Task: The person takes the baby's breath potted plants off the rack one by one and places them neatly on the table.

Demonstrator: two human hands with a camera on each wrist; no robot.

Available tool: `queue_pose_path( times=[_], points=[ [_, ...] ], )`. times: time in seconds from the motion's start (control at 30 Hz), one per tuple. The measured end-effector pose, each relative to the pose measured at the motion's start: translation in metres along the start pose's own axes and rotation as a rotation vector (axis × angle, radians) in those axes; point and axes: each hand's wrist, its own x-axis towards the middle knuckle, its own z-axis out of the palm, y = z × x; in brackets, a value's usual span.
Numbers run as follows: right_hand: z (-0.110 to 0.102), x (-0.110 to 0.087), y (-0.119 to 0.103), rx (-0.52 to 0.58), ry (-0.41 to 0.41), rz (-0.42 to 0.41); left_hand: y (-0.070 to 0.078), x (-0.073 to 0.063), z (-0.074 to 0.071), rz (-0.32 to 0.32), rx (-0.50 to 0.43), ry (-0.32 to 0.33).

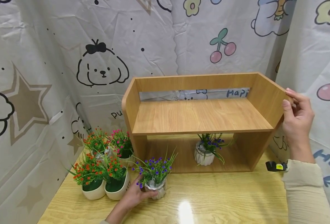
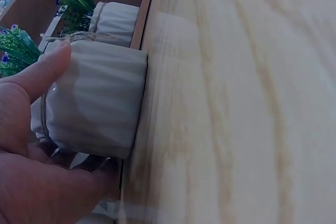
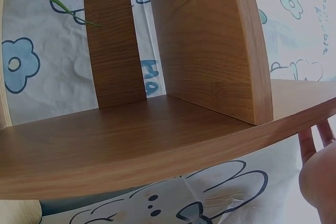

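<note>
A two-tier wooden shelf (image 1: 204,115) stands on the table. My left hand (image 1: 134,193) holds a small potted plant (image 1: 156,186) with purple-blue flowers in front of the shelf's lower left. Its thumb lies along the near side of the ribbed white pot (image 2: 97,98), with the other fingers partly hidden behind and below. At the upper front of the shelf's right side panel, my right hand (image 1: 298,115) grips the edge between thumb and fingers. The right wrist view shows some of those fingers outside the panel. A similar purple-flowered plant (image 1: 205,152) sits on the lower tier.
Several potted plants with orange or pink flowers (image 1: 93,185) cluster left of the shelf. A small black object with a yellow label (image 1: 276,166) lies to the right, by the right sleeve. A printed curtain (image 1: 153,37) surrounds the wooden table (image 1: 223,199) at the back and sides.
</note>
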Motion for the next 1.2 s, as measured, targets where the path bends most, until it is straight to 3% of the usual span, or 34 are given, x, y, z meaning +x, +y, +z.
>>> queue_pose_path(
  times=[0.27,0.37,0.5,0.77,0.87,1.03,1.2],
  points=[
    [-0.001,-0.001,-0.004,-0.03,-0.003,0.023,0.02,-0.001,-0.006,-0.009,-0.065,0.036],
    [-0.003,0.0,-0.004,-0.017,0.009,0.028,0.034,-0.001,-0.012,-0.015,-0.029,0.076],
    [-0.002,0.002,-0.005,0.015,0.029,0.025,0.058,-0.002,-0.023,0.036,0.05,0.099],
    [0.0,-0.004,-0.022,-0.108,0.019,0.067,0.112,-0.008,-0.046,0.242,0.248,0.154],
    [0.003,-0.01,-0.034,-0.118,0.011,0.011,0.133,-0.007,-0.057,0.346,0.311,0.192],
    [0.01,-0.026,-0.061,-0.034,0.031,-0.138,0.167,0.004,-0.078,0.552,0.385,0.305],
    [0.013,-0.042,-0.075,0.033,0.014,-0.252,0.194,0.019,-0.102,0.652,0.394,0.411]
  ],
)
